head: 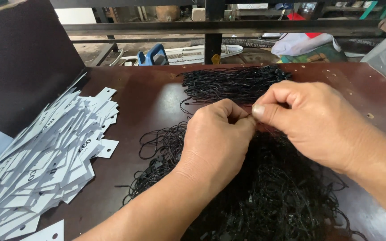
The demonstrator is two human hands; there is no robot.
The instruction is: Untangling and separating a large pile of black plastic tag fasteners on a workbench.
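Note:
My left hand [217, 138] and my right hand [309, 118] meet fingertip to fingertip over the middle of a dark brown table [144, 96]. Between the pinched fingers I hold a thin black string loop, mostly hidden by the fingers. Under and in front of my hands lies a large tangled heap of black string loops [273, 196]. A neater bundle of the same black strings [235, 82] lies just beyond my hands.
A big pile of white paper hang tags [45, 156] covers the table's left side. A dark board [23, 58] leans at the far left. Beyond the table's far edge run metal bars [215, 29], with a blue object [155, 56] and bags on the floor.

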